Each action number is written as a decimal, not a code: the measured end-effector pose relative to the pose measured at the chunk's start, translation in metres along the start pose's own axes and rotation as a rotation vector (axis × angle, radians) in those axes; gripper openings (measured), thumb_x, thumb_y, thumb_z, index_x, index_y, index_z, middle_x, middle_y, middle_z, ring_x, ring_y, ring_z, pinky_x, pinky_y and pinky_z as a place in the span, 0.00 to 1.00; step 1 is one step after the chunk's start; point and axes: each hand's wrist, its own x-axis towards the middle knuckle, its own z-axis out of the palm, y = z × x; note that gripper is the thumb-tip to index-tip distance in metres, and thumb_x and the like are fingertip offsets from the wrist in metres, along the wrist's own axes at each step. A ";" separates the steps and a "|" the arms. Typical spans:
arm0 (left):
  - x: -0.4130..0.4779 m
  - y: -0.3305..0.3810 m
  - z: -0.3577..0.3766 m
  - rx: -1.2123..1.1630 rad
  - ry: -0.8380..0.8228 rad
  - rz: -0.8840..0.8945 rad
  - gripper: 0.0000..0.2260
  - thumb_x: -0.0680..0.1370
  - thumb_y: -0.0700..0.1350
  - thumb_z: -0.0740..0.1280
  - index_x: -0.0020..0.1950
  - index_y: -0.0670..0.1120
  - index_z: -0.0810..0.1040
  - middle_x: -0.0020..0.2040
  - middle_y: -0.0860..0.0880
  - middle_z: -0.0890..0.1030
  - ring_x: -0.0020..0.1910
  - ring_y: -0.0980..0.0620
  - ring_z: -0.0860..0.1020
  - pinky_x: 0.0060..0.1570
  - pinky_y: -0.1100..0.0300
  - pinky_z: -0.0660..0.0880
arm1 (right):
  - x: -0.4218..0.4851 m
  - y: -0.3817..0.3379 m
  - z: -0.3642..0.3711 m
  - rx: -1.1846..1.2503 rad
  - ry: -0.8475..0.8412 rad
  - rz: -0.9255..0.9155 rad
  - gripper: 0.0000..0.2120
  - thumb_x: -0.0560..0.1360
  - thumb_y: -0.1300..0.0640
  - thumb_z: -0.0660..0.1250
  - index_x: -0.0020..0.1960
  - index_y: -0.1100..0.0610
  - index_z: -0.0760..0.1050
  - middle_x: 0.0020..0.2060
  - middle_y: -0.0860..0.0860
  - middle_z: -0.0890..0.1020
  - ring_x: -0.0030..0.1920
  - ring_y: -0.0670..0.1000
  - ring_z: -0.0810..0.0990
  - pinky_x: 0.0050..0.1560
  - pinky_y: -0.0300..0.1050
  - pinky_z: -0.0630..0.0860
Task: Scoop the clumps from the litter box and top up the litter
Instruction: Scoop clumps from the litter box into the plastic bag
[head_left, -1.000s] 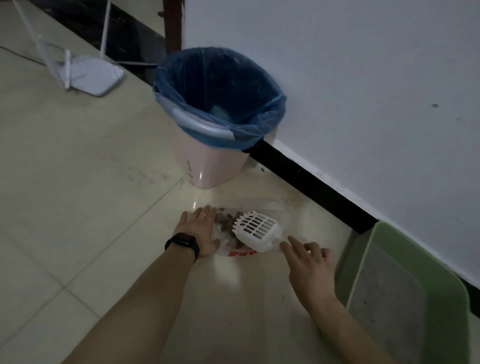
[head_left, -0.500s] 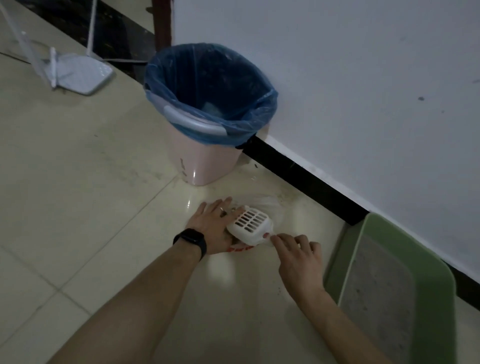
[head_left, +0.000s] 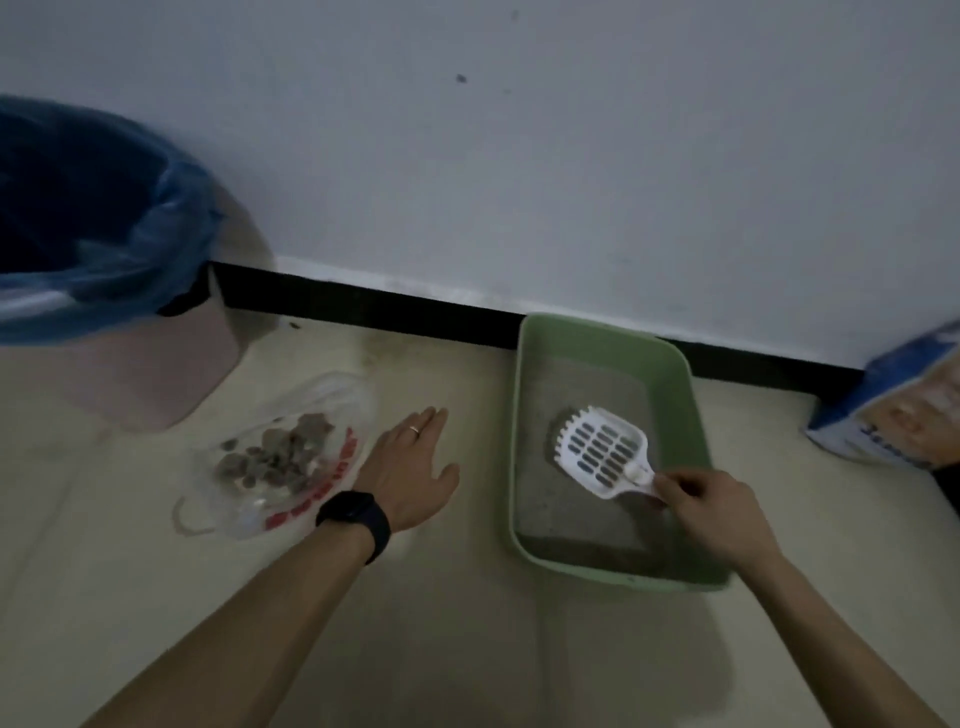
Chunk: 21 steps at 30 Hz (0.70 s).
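Scoop (head_left: 602, 452) inside litter box (head_left: 613, 332), handle end hidden in my pinching right hand (head_left: 711, 512); left hand (head_left: 410, 467) flat on floor (head_left: 467, 623), fingers straight, beside clump bag (head_left: 280, 457). Bin (head_left: 156, 364) and litter sack (head_left: 904, 415) are cut off at frame edges.

Green litter box (head_left: 613, 574) and white slotted scoop (head_left: 602, 454): smooth moulded plastic with a faint sheen. The grey litter (head_left: 566, 519) inside is fine-grained and rough, and the brownish clumps (head_left: 280, 457) are coarse and lumpy. Clear bag (head_left: 337, 405) and blue bin liner (head_left: 171, 249): thin, crinkled plastic film; pink bin (head_left: 156, 374): smooth plastic; floor tiles (head_left: 467, 649): glossy and reflective; wall (head_left: 571, 182): matt paint.
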 end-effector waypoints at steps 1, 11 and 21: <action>0.002 0.014 0.011 0.002 -0.011 0.028 0.32 0.81 0.57 0.56 0.81 0.49 0.47 0.81 0.50 0.51 0.79 0.51 0.51 0.76 0.51 0.51 | 0.000 0.016 -0.005 -0.083 -0.060 0.026 0.11 0.78 0.46 0.63 0.42 0.46 0.83 0.34 0.47 0.82 0.35 0.49 0.80 0.34 0.41 0.73; 0.007 0.068 0.074 0.035 0.006 0.049 0.28 0.84 0.49 0.50 0.80 0.46 0.38 0.81 0.48 0.49 0.78 0.51 0.53 0.76 0.51 0.54 | 0.032 0.072 -0.022 -0.237 -0.401 0.101 0.16 0.66 0.40 0.65 0.33 0.51 0.82 0.26 0.47 0.82 0.31 0.47 0.82 0.38 0.42 0.79; 0.003 0.071 0.086 0.090 0.038 -0.014 0.28 0.82 0.52 0.41 0.79 0.49 0.34 0.80 0.53 0.39 0.79 0.54 0.43 0.76 0.50 0.41 | 0.007 0.014 0.064 -0.053 -0.539 -0.003 0.15 0.78 0.50 0.60 0.40 0.60 0.75 0.43 0.59 0.82 0.44 0.58 0.82 0.38 0.43 0.70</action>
